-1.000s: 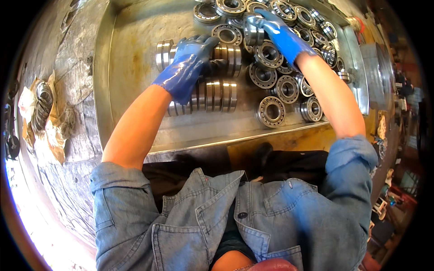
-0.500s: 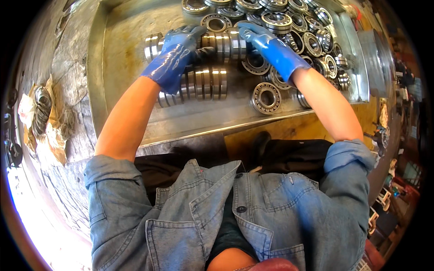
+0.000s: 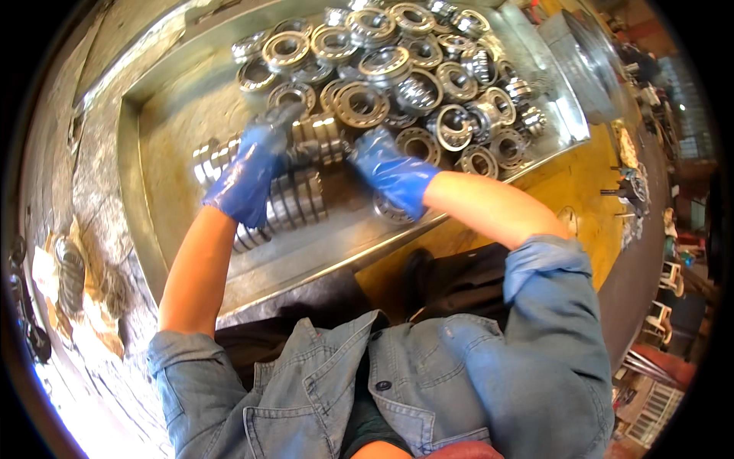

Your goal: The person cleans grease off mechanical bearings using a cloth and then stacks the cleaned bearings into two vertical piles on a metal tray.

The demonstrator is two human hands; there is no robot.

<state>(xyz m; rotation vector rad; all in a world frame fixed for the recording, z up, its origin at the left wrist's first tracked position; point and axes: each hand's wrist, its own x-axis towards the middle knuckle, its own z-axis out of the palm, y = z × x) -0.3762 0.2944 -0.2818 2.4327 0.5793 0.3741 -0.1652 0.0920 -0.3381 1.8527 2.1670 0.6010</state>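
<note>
Two rows of steel roller bearings stand on edge, side by side, in a shallow metal tray (image 3: 130, 176). My left hand (image 3: 260, 157), in a blue rubber glove, lies across the far row of bearings (image 3: 327, 138), its fingers over the far side and its thumb on the near side. The near row of bearings (image 3: 298, 200) runs beside that wrist and is partly covered by it. Just off the far row's right end is my right hand (image 3: 386, 168), gloved alike and smeared by motion; its fingers are unclear. Below it, a loose bearing (image 3: 392, 210) is partly hidden.
A heap of loose bearings (image 3: 382, 65) fills the tray's far and right parts. Crumpled brown paper with a dark coiled object (image 3: 70, 275) lies left of the tray. Beyond the tray's right corner stands a round metal container (image 3: 577, 65).
The view has shifted, so the tray appears turned. My right hand has come off the far row's right end and moved nearer to me. My left hand stays on that row.
</note>
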